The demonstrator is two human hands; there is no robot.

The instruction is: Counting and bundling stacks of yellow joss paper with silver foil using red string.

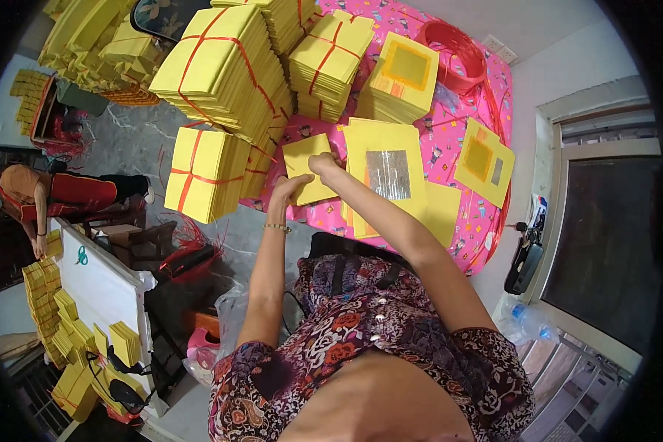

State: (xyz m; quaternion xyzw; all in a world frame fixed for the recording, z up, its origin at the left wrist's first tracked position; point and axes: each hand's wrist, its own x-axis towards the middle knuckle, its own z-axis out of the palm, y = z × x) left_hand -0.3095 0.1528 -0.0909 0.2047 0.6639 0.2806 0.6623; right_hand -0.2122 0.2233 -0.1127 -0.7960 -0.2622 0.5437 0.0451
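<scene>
A small yellow paper piece (303, 155), seemingly folded, lies at the near left edge of the pink patterned cloth (440, 110). My left hand (290, 189) grips its near left edge, thumb on top. My right hand (325, 165) is closed with its fingers pressed on the upper right part of the same piece. Just right of my hands sits a pile of larger yellow sheets (405, 138), with a silvery rectangle (389, 175) on the top one. What lies under the folded piece is hidden.
Tall bundles (208, 62) of yellow paper tied with red string stand at the left and back. A red string coil (464, 55) lies at the back right. Another person (70, 193) bends over a white table (96, 272) at far left. A window (604, 228) is on the right.
</scene>
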